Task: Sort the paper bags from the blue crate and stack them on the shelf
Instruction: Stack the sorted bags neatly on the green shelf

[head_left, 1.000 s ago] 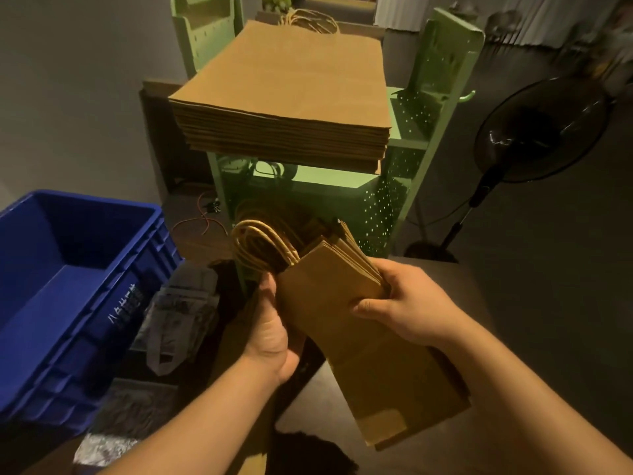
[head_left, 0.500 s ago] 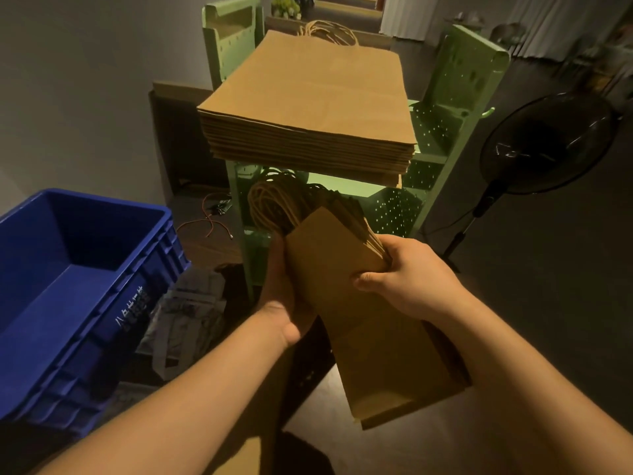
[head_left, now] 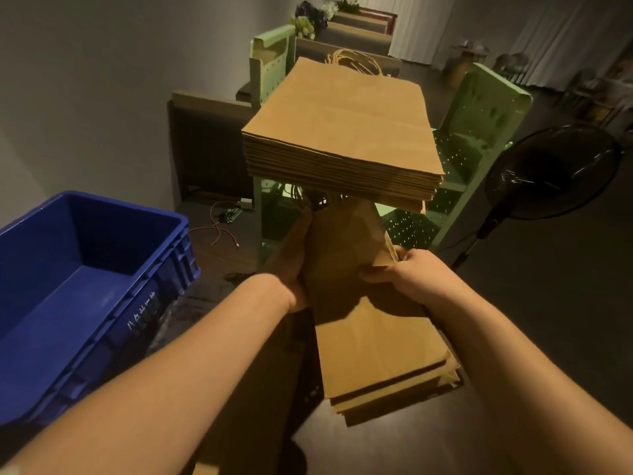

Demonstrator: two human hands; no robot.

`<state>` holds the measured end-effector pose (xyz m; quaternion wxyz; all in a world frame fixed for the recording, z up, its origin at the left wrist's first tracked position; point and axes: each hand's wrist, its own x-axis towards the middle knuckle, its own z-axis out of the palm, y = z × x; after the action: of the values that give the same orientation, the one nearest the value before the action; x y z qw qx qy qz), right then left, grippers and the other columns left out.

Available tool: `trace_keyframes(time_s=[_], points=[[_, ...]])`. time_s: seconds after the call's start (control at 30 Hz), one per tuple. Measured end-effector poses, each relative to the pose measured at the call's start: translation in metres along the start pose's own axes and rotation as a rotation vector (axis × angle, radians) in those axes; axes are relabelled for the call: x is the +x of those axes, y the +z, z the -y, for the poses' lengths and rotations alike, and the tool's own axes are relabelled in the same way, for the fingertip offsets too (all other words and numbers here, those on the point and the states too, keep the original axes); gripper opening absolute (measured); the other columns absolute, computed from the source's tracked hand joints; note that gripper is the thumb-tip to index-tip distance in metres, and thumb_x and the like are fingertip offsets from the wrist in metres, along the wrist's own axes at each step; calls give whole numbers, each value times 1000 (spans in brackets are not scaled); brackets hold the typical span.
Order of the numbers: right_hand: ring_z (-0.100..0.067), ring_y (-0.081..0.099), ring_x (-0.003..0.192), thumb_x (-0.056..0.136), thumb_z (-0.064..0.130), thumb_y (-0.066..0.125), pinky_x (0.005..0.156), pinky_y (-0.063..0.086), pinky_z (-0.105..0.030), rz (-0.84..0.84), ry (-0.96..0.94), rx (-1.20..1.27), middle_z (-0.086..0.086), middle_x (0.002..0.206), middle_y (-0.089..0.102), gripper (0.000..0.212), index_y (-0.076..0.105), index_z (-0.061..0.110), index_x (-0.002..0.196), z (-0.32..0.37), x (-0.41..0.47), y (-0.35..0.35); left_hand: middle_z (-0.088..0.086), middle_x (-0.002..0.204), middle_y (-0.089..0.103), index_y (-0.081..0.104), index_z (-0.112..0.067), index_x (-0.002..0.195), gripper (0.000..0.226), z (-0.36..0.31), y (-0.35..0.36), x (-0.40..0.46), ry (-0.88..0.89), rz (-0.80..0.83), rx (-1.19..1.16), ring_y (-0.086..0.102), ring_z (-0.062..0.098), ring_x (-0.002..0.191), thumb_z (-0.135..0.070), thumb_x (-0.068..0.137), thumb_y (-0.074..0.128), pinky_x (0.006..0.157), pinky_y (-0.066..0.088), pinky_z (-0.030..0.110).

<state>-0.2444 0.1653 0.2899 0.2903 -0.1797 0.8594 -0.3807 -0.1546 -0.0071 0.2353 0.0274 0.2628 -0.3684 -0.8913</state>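
Head view, left to right: the blue crate (head_left: 85, 286) at lower left looks emptied. Your left hand (head_left: 291, 269) and right hand (head_left: 407, 279) both clasp a bundle of smaller paper bags (head_left: 363, 303) at centre, handles nosing under the tall stack (head_left: 342, 132) on the green shelf (head_left: 479, 132). Shelving this bundle seems to be what remains.

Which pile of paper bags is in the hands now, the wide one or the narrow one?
The narrow pile: both the left hand and right hand hold it, while the wide pile rests untouched on the green shelf.
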Motion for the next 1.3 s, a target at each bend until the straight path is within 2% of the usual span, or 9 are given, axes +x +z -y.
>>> trace_keyframes(time_s=[0.1, 0.27, 0.37, 0.53, 0.7, 0.83, 0.93, 1.13, 1.3], points=[[-16, 68, 82, 83, 37, 79, 64, 49, -23, -13, 20, 25, -3, 94, 71, 32, 66, 16, 103, 1, 5, 3, 14, 118, 76, 64, -27, 131, 76, -11, 6, -16, -48, -68, 113, 73, 44, 103, -80, 77, 68, 92, 55, 65], [-12, 60, 79, 85, 38, 77, 61, 41, -24, -51, 60, 166, 1, 89, 65, 29, 64, 16, 96, -2, 18, 14, 19, 126, 72, 69, -19, 110, 133, 31, -107, 93, -189, -94, 198, 70, 42, 106, -94, 0, 75, 91, 56, 67], [-17, 62, 83, 88, 31, 74, 67, 43, -27, -28, 43, 285, -8, 97, 69, 22, 65, 14, 99, -2, 27, 23, 15, 119, 75, 70, -20, 122, 104, 17, -49, 6, -171, -77, 262, 68, 43, 113, -57, 30, 101, 103, 51, 61], [-21, 64, 85, 87, 25, 74, 76, 55, -29, 37, 10, 393, -12, 99, 67, 26, 64, 10, 105, 5, 44, 33, 19, 101, 75, 79, -10, 96, 45, 11, -40, -49, -219, 76, 245, 68, 41, 106, -46, 70, 78, 110, 43, 61], [-22, 66, 90, 91, 20, 70, 75, 52, -31, -16, 37, 478, -9, 101, 69, 13, 64, 14, 101, 10, 55, 40, 18, 109, 74, 76, -11, 103, 47, 5, -53, -51, -226, 121, 234, 69, 38, 106, -43, 69, 81, 96, 52, 56], [-29, 69, 99, 86, 29, 75, 90, 54, -41, -7, 25, 582, -13, 114, 72, 36, 64, 12, 116, 16, 57, 44, 16, 93, 74, 69, -9, 101, 41, -3, -48, -46, -179, 0, 221, 70, 34, 93, -31, 68, 76, 77, 55, 43], [-24, 75, 80, 94, 25, 65, 72, 57, -37, 35, 2, 684, -5, 90, 79, 21, 65, 15, 112, 19, 53, 46, 13, 82, 73, 68, -9, 99, 39, -5, -49, -41, -163, -42, 161, 68, 31, 81, -28, 67, 76, 67, 50, 37], [-25, 77, 79, 97, 28, 61, 71, 60, -36, 84, 50, 730, -8, 87, 80, 27, 63, 10, 116, 14, 31, 52, 12, 84, 73, 66, -10, 108, 55, -3, -53, -31, -131, -70, 82, 66, 30, 83, -28, 58, 81, 64, 50, 34], [-32, 71, 106, 96, 26, 61, 81, 59, -44, 115, 46, 785, -10, 113, 76, 31, 61, 18, 126, -13, 12, 66, 9, 89, 72, 63, -13, 113, 68, -7, -50, -21, -113, -117, 84, 65, 29, 88, -30, 51, 83, 63, 51, 34]])
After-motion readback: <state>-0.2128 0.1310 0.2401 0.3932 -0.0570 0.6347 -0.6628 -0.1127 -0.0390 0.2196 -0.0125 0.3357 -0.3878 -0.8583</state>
